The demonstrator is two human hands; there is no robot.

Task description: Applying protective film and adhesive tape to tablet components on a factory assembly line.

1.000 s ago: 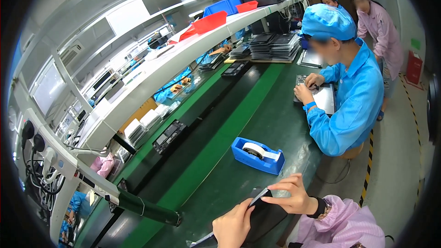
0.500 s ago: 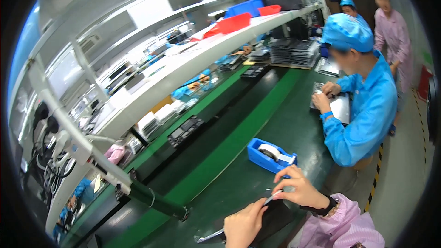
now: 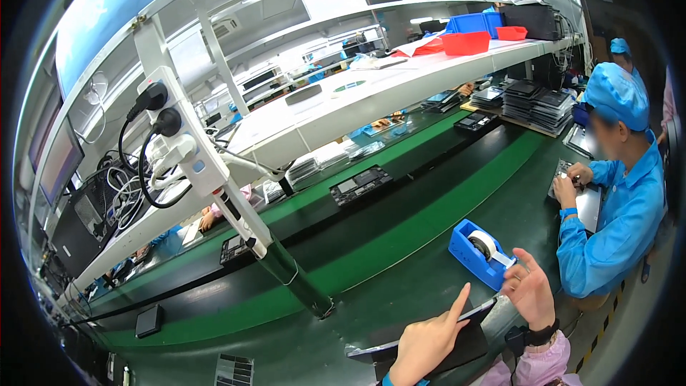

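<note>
At the near edge of the green bench [image 3: 307, 329], a flat dark panel [image 3: 436, 339] lies in front of the person, thin, rectangular, with a pale strip along its far edge. Its long axis runs from near left up to far right, the far right corner lifted toward the tape dispenser.

The left hand [image 3: 425, 343] rests on the panel near its middle. The forefinger is stretched out straight, pointing far and right along the panel's upper edge, and the other fingers are curled under; it presses rather than grips. The right hand [image 3: 530, 293], with a dark wristband and pink sleeve below it, sits at the panel's far right corner. Its fingers are spread loosely apart and bent; whether they pinch the corner or a film there cannot be told.

Just beyond the right hand stands a blue tape dispenser [image 3: 480, 251] with a white roll, its tape end reaching toward the fingers.

Farther right, a co-worker in a blue coat and cap [image 3: 614, 221] has both hands on a grey tray. Across the bench a dark conveyor belt [image 3: 400, 204] carries a black device [image 3: 361, 184]. Farther still, a white shelf [image 3: 343, 104] holds red bins [image 3: 466, 43] and blue bins, and a power strip [image 3: 179, 139] with black plugs hangs on a post at left.
</note>
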